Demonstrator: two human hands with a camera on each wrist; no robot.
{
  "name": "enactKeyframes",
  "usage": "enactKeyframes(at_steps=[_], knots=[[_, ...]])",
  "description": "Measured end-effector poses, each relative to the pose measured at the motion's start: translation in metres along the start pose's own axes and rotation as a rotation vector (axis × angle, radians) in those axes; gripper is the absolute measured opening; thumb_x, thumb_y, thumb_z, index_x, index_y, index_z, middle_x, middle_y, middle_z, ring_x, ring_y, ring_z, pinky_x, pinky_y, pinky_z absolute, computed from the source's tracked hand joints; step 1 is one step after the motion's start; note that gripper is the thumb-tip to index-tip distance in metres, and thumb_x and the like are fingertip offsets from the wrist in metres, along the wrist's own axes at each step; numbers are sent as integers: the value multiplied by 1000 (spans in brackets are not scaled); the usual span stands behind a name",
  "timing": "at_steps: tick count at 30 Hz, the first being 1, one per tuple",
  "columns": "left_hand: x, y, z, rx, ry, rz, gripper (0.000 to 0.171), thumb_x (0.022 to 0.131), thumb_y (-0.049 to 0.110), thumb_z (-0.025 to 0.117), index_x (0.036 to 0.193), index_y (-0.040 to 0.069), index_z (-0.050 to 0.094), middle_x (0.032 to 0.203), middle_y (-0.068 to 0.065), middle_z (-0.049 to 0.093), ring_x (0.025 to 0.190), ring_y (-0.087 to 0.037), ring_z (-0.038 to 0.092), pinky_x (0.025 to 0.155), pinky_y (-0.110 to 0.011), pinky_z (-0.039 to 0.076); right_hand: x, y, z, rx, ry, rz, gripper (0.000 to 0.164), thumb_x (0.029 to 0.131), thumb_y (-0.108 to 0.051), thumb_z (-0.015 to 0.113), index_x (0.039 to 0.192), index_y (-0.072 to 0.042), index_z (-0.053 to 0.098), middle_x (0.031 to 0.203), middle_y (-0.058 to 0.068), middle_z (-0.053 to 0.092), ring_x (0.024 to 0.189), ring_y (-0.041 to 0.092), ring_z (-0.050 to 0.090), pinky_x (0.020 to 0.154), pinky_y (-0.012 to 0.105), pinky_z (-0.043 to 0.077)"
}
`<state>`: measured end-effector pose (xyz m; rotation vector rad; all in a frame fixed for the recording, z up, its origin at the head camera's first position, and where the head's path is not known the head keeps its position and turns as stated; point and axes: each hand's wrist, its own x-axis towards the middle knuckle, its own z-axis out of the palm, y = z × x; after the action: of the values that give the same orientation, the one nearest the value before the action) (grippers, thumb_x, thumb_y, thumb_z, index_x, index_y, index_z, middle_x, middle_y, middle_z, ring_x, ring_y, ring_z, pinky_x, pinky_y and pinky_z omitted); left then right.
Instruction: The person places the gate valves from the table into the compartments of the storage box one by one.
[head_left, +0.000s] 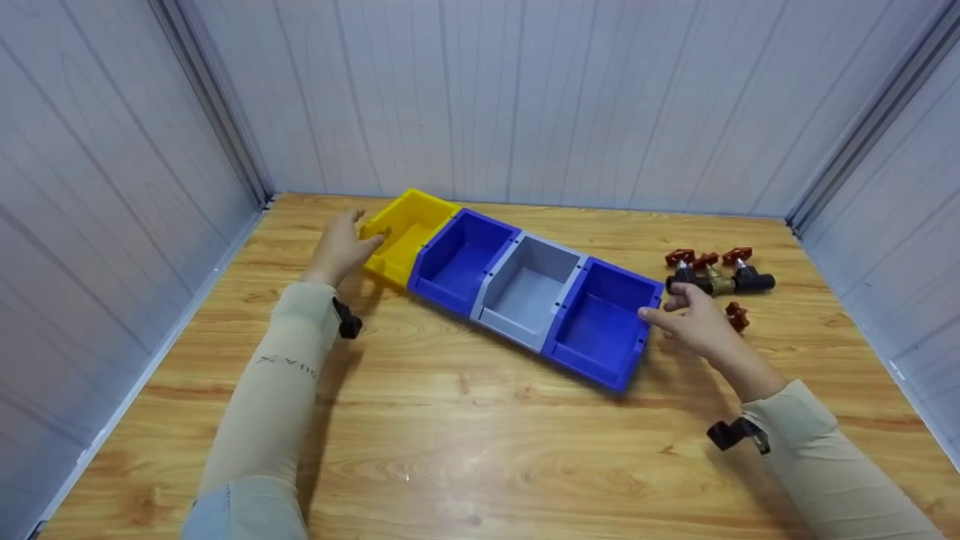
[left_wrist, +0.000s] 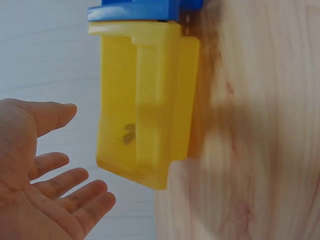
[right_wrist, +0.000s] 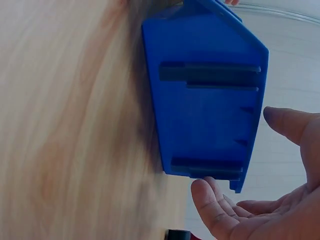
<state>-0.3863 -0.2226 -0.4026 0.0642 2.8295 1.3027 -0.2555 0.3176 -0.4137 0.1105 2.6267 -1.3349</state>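
A row of joined plastic bins lies slantwise on the wooden table: a yellow bin (head_left: 416,225), a blue bin (head_left: 461,262), a grey bin (head_left: 525,296) and another blue bin (head_left: 600,322). At the yellow end, my left hand (head_left: 340,247) has thumb and fingers spread; the left wrist view shows a gap between that hand (left_wrist: 45,200) and the yellow bin (left_wrist: 150,100). Beside the right-hand blue bin (right_wrist: 205,115) is my right hand (right_wrist: 280,200), thumb close to the rim and fingers near a lower corner. Whether those fingertips touch it, I cannot tell.
Several valves with red handles and black or brass bodies (head_left: 721,283) lie at the right, behind my right hand. One more red handle (head_left: 737,316) shows beside that hand. Pale panel walls (head_left: 480,105) enclose the table (head_left: 450,442) at the back and both sides.
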Motion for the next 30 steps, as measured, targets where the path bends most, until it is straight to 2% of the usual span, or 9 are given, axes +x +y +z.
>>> enactKeyframes(at_steps=[5,10,13,18,23,27,30], knots=[[5,-4,3,-4,-24,-17,75,112,21,60,172,-1,20,176,-27,28,159,-44,37,129,-59,34,1,2,7,92,9,24,102,106,-36,69,169,11,5,156,36,43,115,30,68,96,36,62],[8,-8,4,-26,-30,-14,72,112,19,58,171,-3,23,169,-29,39,149,-43,50,123,-56,44,1,2,15,195,8,29,100,106,-28,69,167,14,3,156,41,44,94,12,71,93,33,64],[9,-10,4,-39,-40,-19,67,112,18,57,169,-3,29,165,-29,45,145,-41,54,121,-55,47,-1,1,19,248,9,34,96,106,-24,69,166,17,6,148,38,52,87,6,70,89,29,64],[10,-12,4,-52,-59,-34,60,113,18,56,165,-5,37,161,-28,50,142,-40,56,120,-53,48,-4,0,24,351,12,53,92,106,-21,70,165,19,12,136,22,58,93,7,71,88,26,63],[12,-11,3,-39,-64,-38,61,114,18,53,166,-6,34,164,-30,46,145,-42,54,120,-53,48,-8,-1,30,520,19,82,83,104,-12,72,162,19,23,128,15,63,102,10,73,91,25,63],[11,-10,3,-53,-66,-37,59,115,17,50,166,-6,33,166,-29,44,146,-41,54,119,-52,49,-10,-3,35,533,48,81,74,103,-8,72,159,20,32,119,8,66,100,10,73,89,24,62],[10,-10,3,-61,-63,-42,57,116,17,48,166,-5,34,166,-28,45,146,-40,54,118,-51,50,-11,-3,37,507,69,78,69,104,-9,71,157,19,38,125,14,68,101,11,74,90,23,62]])
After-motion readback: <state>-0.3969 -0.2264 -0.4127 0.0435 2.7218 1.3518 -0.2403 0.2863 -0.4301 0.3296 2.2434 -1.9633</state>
